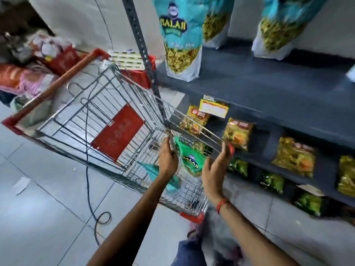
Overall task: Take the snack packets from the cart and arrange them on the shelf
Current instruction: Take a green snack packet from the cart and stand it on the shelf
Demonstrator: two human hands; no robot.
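Note:
A wire cart (pixel 80 112) with red trim stands tilted at the left of a dark shelf unit (pixel 259 85). Inside the cart's near end a green snack packet (pixel 192 162) stands upright, and a teal packet (pixel 151 170) lies beneath my left forearm. My left hand (pixel 168 156) is inside the cart, fingers closed on the green packet's left edge. On the packet's right side my right hand (pixel 214 169) is spread flat, fingers pointing up at the cart rim. Three teal snack packets (pixel 180 41) stand upright on the upper shelf board.
Yellow packets (pixel 238 133) and green packets (pixel 272 181) fill the lower shelves. A slotted metal post (pixel 142 45) rises between cart and shelf. A red crate (pixel 138 75) and sacks (pixel 23 77) lie behind the cart. A black cable (pixel 87 169) runs over the tiled floor.

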